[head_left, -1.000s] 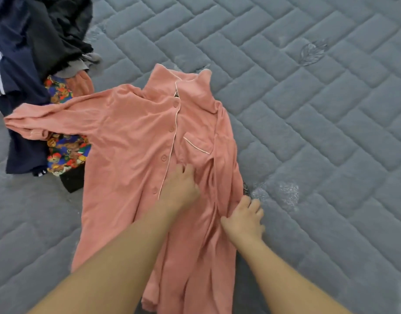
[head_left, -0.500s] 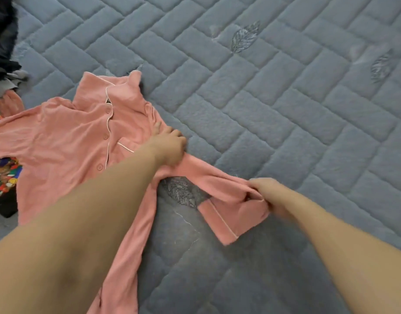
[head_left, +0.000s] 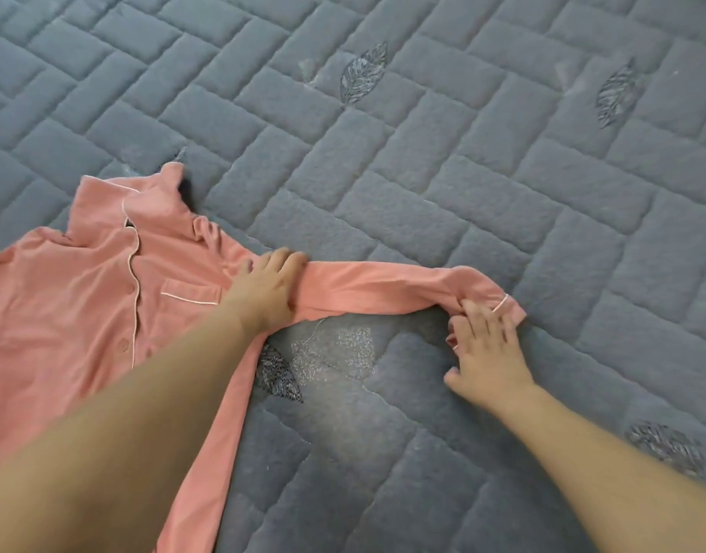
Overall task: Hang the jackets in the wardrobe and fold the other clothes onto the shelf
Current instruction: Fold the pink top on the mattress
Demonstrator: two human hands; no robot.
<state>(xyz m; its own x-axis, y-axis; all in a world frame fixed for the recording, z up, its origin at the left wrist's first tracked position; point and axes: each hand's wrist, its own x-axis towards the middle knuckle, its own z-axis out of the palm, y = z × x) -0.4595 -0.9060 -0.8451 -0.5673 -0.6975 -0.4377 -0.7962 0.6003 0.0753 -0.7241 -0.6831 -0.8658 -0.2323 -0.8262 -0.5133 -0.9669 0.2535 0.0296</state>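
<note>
A salmon-pink button-up pyjama shirt (head_left: 84, 297) with white piping lies face up on the left, collar pointing away from me. Its right sleeve (head_left: 383, 289) is stretched straight out to the right across the bedding. My left hand (head_left: 269, 287) presses flat on the shoulder end of that sleeve, fingers straight. My right hand (head_left: 487, 353) rests with spread fingers on the cuff (head_left: 506, 307) at the sleeve's far end, fingertips on the fabric.
Everything lies on a grey quilted mattress cover (head_left: 463, 173) with a brick pattern and embroidered leaves. The shirt's left side runs off the left edge of the view.
The right sleeve was pulled out from beside the shirt's body and laid straight to the right. My right hand released its pinch on the cuff and now lies open on it. The view shifted right.
</note>
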